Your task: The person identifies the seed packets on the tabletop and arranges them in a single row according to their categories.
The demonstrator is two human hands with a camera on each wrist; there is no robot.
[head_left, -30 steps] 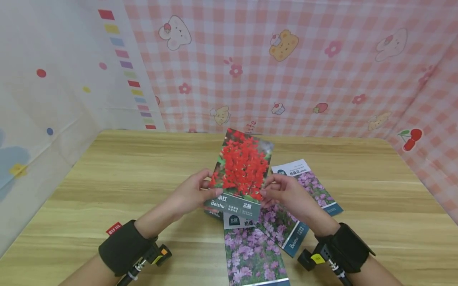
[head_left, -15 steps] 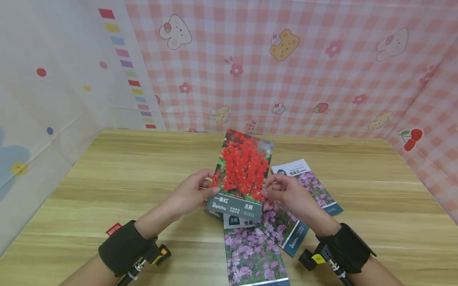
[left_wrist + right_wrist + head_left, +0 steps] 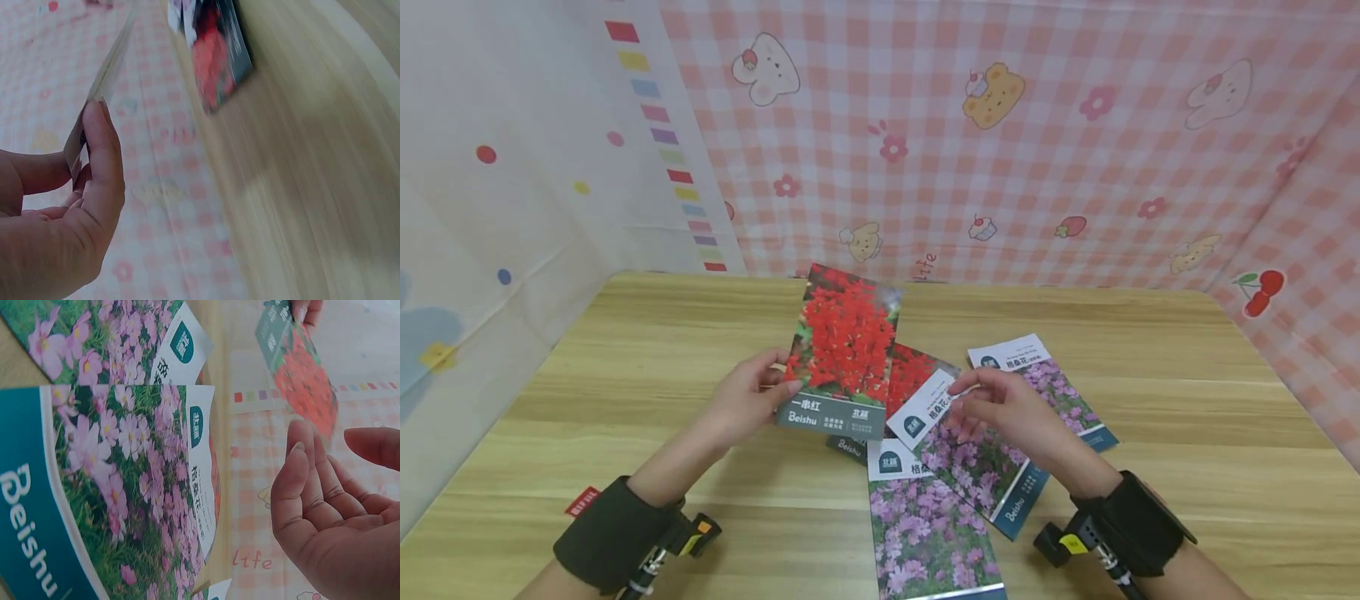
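My left hand (image 3: 748, 400) pinches the lower left edge of a seed packet (image 3: 846, 337) printed with red flowers, raised above the table. In the left wrist view this packet (image 3: 103, 78) shows edge-on between thumb and fingers. My right hand (image 3: 1007, 412) hovers over a pile of packets, its fingers loosely bent and holding nothing; in the right wrist view thumb and fingers (image 3: 300, 481) stand apart. Beneath it lies a packet with pink-purple flowers (image 3: 977, 467), partly covering a second red-flower packet (image 3: 910, 375). Another purple-flower packet (image 3: 932, 533) lies nearer the front.
One more purple-flower packet (image 3: 1067, 400) lies to the right of the pile. Everything rests on a wood-grain table (image 3: 625, 375). A pink checked cloth (image 3: 925, 167) hangs behind the table's back edge, and a white dotted cloth (image 3: 512, 217) hangs at the left.
My right hand has let go of the red-flower packet and stays about where it was. My left hand has carried that packet leftward, uncovering the red and purple packets underneath.
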